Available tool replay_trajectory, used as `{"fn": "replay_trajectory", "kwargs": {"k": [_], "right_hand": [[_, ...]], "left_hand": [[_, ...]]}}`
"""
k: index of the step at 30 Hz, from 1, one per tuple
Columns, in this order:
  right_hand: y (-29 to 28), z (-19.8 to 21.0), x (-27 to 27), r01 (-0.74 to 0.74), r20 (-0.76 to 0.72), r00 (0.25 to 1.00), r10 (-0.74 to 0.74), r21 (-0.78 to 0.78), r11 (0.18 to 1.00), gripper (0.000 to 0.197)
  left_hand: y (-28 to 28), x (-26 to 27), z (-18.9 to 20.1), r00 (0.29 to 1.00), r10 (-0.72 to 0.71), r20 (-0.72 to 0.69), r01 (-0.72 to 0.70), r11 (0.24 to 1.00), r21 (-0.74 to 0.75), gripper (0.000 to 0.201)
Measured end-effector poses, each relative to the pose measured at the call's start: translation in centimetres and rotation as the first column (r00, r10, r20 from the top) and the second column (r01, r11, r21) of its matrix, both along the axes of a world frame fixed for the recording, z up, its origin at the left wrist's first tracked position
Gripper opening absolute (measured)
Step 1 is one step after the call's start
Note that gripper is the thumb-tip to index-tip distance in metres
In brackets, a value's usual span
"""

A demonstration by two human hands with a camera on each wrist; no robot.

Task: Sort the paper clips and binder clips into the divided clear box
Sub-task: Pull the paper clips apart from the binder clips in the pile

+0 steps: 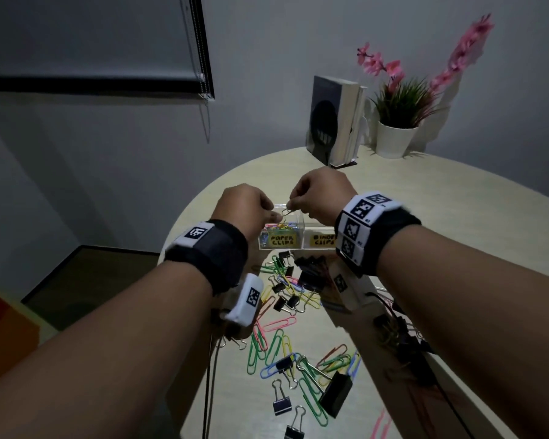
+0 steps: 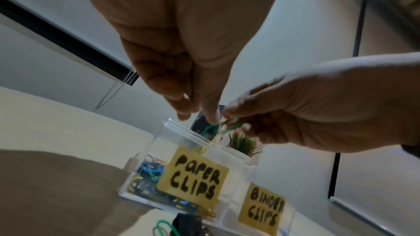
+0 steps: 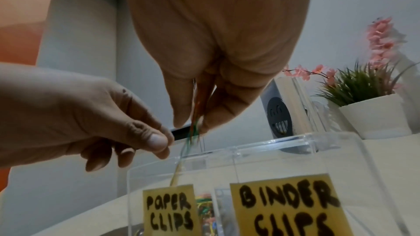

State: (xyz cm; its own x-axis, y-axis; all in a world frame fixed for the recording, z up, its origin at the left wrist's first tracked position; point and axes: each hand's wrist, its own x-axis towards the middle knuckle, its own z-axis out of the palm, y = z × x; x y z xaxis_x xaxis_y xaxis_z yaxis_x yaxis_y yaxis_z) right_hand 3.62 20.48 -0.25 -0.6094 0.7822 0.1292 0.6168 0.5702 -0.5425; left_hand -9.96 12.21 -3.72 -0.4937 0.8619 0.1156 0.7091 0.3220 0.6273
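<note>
The clear divided box [image 1: 302, 230] stands mid-table with yellow labels "paper clips" [image 3: 169, 207] and "binder clips" [image 3: 286, 205]. Its left compartment holds several coloured paper clips [image 1: 278, 229]. Both hands hover over that compartment. My right hand [image 1: 293, 204] pinches a small bunch of paper clips [image 3: 196, 112], orange and green. My left hand [image 1: 271, 213] has curled fingers, and thumb and forefinger meet at a green clip [image 2: 212, 129] of that bunch. A yellow clip [image 3: 176, 173] hangs down inside the box [image 3: 250, 147]. Loose paper clips [image 1: 273, 340] and black binder clips [image 1: 281, 403] lie scattered nearer me.
Upright books [image 1: 333, 118] and a white potted plant [image 1: 396, 134] with pink flowers stand at the table's far side. The round table's left edge [image 1: 184, 223] drops to the floor. Cables [image 1: 210, 375] hang under my left wrist.
</note>
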Motion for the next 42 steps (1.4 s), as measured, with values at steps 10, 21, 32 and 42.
{"fn": "replay_trajectory", "kwargs": {"k": [10,21,32,42], "right_hand": [[-5.0,-1.0,6.3,-0.155,0.204,0.966,0.156,-0.021,0.988,0.01],[-8.4,-4.7,9.9,-0.189,0.575,0.803,0.154,0.0,0.982,0.022],[-9.1,-4.9,9.6,-0.187,0.463,0.862,0.205,-0.085,0.979,0.024],[-10.1,-5.1,9.5,-0.247,0.491,0.839,0.237,-0.045,0.968,0.017]], "left_hand": [[-8.9,3.1,1.9,0.945,-0.229,-0.232,0.141,0.929,-0.342,0.012],[-13.5,7.1,-0.4,0.873,-0.354,-0.336,0.067,0.769,-0.636,0.044],[-13.4,8.1,-0.9,0.844,-0.385,-0.374,0.093,0.791,-0.604,0.036],[-13.4,9.7,-0.3,0.656,-0.541,-0.527,0.081,0.744,-0.663,0.024]]}}
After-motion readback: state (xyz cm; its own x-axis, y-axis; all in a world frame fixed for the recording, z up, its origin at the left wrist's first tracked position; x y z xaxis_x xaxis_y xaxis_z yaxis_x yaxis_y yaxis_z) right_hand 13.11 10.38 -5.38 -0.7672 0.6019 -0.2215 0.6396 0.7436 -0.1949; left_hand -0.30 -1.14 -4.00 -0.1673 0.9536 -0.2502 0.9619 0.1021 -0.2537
